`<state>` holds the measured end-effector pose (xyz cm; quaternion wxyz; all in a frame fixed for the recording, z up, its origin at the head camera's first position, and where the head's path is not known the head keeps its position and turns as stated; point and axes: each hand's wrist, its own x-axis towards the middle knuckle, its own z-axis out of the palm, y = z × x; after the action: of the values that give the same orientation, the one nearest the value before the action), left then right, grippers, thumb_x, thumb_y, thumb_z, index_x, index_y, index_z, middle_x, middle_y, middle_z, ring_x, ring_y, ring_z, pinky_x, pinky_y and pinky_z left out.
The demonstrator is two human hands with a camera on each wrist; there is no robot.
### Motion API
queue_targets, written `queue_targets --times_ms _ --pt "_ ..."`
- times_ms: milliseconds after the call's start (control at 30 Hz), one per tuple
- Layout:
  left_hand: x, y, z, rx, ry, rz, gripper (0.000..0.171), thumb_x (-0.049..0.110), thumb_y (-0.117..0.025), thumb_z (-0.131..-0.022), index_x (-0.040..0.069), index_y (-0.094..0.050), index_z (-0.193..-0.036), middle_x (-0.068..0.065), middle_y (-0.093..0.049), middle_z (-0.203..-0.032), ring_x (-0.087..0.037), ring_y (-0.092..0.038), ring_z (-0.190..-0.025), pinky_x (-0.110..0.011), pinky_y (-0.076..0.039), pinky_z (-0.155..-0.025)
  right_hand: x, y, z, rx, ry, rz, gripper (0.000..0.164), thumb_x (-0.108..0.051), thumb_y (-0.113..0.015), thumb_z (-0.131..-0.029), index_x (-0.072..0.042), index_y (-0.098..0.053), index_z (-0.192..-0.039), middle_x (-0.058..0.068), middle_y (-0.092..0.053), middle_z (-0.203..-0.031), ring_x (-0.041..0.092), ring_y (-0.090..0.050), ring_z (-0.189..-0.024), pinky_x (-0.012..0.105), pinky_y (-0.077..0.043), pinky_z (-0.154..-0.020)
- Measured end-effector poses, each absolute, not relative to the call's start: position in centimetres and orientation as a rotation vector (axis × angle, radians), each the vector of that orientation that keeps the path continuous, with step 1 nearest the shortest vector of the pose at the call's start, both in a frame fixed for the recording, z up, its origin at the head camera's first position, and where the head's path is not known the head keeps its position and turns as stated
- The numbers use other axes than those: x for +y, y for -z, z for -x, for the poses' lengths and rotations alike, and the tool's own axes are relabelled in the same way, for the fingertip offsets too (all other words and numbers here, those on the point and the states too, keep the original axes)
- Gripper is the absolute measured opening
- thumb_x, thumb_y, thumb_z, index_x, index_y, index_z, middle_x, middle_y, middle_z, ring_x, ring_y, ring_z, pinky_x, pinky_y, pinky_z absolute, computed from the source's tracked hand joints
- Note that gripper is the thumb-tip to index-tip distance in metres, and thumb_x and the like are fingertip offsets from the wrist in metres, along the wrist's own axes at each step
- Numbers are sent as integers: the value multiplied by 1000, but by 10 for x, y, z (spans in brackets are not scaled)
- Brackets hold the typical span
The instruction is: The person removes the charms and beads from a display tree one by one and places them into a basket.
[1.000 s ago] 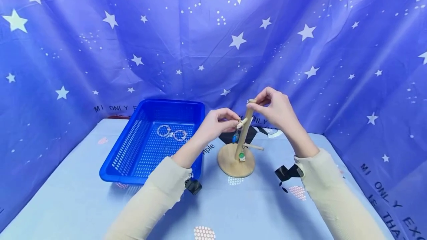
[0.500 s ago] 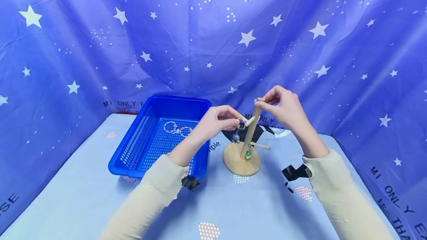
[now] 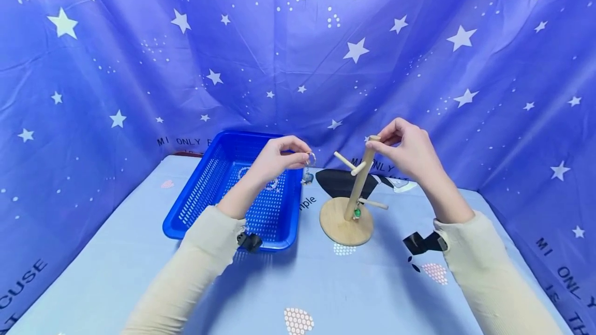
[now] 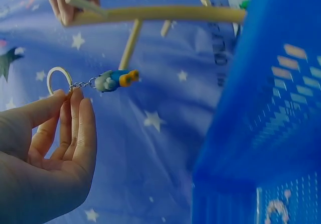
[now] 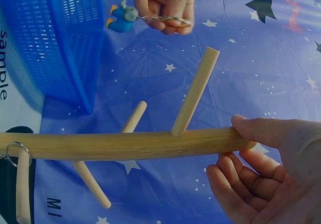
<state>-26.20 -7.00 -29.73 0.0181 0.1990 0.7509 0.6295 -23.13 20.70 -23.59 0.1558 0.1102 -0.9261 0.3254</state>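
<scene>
My left hand [image 3: 279, 156] pinches the metal ring of a keychain [image 4: 113, 81] between thumb and fingertips. A chain links this ring to a small blue and grey figure with orange feet, which dangles beside the basket's right edge in the head view. My right hand [image 3: 407, 146] holds the top of a wooden peg stand [image 3: 359, 185], thumb on one side and fingers on the other. The stand is upright on a round base, with several pegs along its post. On a low peg hangs a keychain with a green figure [image 3: 357, 213]. Space separates the left hand's keychain from the pegs.
Left of the stand sits a blue plastic basket [image 3: 172, 230] with perforated walls. Beaded loops [image 3: 271, 185] lie inside it, partly hidden by my left hand. A light blue cloth [image 3: 372, 283] covers the table, and a starry curtain [image 3: 261, 56] hangs behind.
My left hand has drawn the blue-figure keychain off the stand's peg and moved left toward the basket. My right hand keeps holding the post top. The head view has shifted slightly.
</scene>
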Motion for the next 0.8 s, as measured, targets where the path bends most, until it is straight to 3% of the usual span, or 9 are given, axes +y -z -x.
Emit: queue_targets --times_ms 100,267,567,733,800 --pt "-81 303 268 2361 -1943 -544 15 6 -66 -95 -3 -67 -106 -7 -67 -94 -30 -71 -95 -36 -61 -88 207 238 232 -2656 -940 -316 35 -35 -75 -89 -4 -63 -101 15 -72 -102 14 -64 -81 17 -50 -63" --pt "-97 311 280 2366 -1924 -462 17 7 -62 -97 -3 -65 -110 -5 -64 -95 -16 -71 -91 -37 -60 -89 209 238 233 -2660 -926 -325 34 -34 -75 -89 -5 -62 -101 16 -73 -103 7 -63 -79 16 -49 -63" --pt "-119 322 299 2306 -1910 -354 17 2 -58 -99 -7 -60 -113 0 -61 -88 -7 -69 -81 -43 -58 -92 206 237 235 -2657 -916 -347 34 -33 -75 -90 -4 -62 -101 16 -73 -104 0 -60 -76 14 -49 -63" --pt "-124 327 311 2273 -1819 -331 17 3 -58 -99 -7 -59 -113 -3 -65 -90 -11 -70 -84 -33 -61 -86 206 236 235 -2664 -907 -333 34 -34 -75 -89 -5 -63 -101 16 -73 -104 -1 -59 -76 15 -47 -65" --pt "-127 331 316 2259 -1766 -331 17 3 -58 -99 -7 -58 -113 -8 -66 -96 -17 -71 -90 -35 -60 -89 207 237 235 -2664 -907 -330 33 -33 -76 -89 -5 -63 -101 16 -74 -103 -3 -59 -75 15 -47 -65"
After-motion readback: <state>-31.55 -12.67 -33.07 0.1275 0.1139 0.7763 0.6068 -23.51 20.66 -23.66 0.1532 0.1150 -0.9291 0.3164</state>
